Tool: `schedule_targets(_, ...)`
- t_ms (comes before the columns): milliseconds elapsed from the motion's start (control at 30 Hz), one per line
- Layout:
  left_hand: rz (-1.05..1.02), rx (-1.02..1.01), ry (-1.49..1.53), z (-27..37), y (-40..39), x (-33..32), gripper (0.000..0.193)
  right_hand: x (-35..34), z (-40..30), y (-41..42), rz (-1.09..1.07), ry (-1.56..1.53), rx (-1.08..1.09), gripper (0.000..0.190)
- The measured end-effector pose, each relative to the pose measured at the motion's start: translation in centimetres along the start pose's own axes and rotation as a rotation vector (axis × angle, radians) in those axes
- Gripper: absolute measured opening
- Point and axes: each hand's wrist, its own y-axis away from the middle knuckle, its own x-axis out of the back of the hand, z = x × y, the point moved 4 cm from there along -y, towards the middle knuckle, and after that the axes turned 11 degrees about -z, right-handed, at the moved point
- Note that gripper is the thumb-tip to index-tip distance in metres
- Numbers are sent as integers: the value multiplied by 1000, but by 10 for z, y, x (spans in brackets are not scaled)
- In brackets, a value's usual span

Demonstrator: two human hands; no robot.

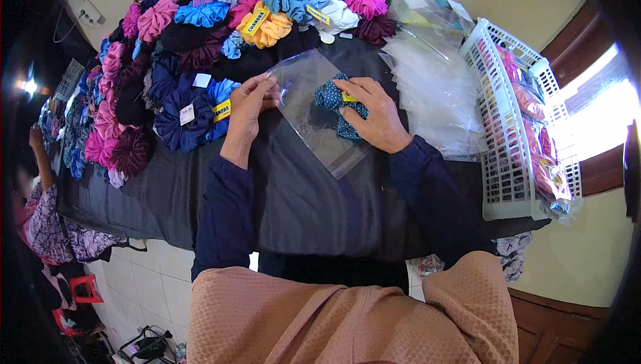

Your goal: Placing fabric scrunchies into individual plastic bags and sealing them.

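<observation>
My left hand pinches the upper left edge of a clear plastic bag, which lies tilted over the black cloth of the table. In my right hand is a teal patterned fabric scrunchie with a yellow tag, partly hidden by the fingers. The scrunchie is over the right part of the bag; whether any of it is inside cannot be told. The bag's flap strip points toward me.
Piled scrunchies in many colours line the table's back and left. Clear plastic bags lie stacked at the right, beside a white plastic basket holding packed fabric items. Another person is at the far left, near a red stool.
</observation>
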Motion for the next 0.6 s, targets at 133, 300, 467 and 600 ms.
schedule_targets(133,86,-22,-25,3,1,5,20,-5,-7,-1,-115,159,57,45)
schedule_targets(300,106,-15,92,-1,-2,11,18,-7,-7,-2,-139,196,83,45)
schedule_targets(467,120,-33,116,2,-3,18,17,-8,-7,-1,-141,186,94,44)
schedule_targets(600,137,-54,135,3,-2,17,17,-8,-7,-1,-146,157,88,44)
